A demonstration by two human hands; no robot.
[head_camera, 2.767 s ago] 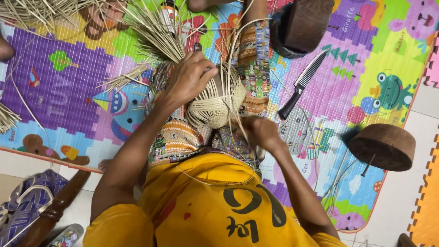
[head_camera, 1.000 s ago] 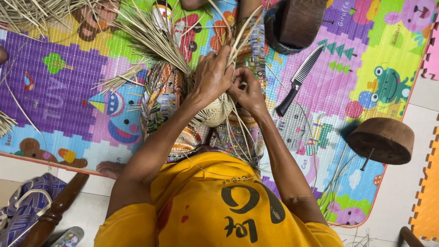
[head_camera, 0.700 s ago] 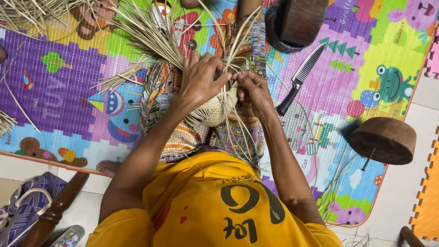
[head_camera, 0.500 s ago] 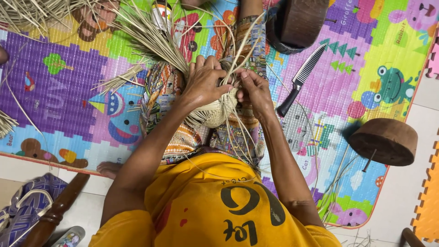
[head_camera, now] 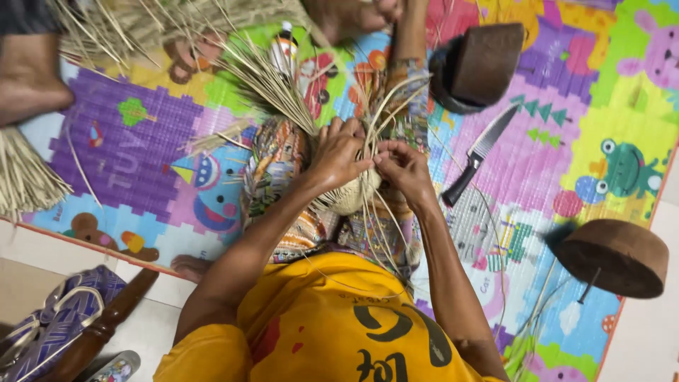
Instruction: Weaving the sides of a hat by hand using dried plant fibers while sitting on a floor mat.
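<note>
Gripping the small woven basket (head_camera: 351, 197), the left hand (head_camera: 338, 152) clasps its top while the right hand (head_camera: 403, 170) pinches loose straw strands (head_camera: 385, 120) above a colourful mat (head_camera: 141, 141).

- The left hand (head_camera: 339, 152) is up in front, fingers bent and closed tight.
- The right hand (head_camera: 403, 170) sits just beside it, fingers pinched.
- The 2 arms are bent and reach forward.

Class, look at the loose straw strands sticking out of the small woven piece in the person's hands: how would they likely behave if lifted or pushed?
The straw strands are thin and arch over the hands, so probably light and springy. The long ones trailing down droop, so likely floppy when lifted. The woven piece looks firmer.
</note>
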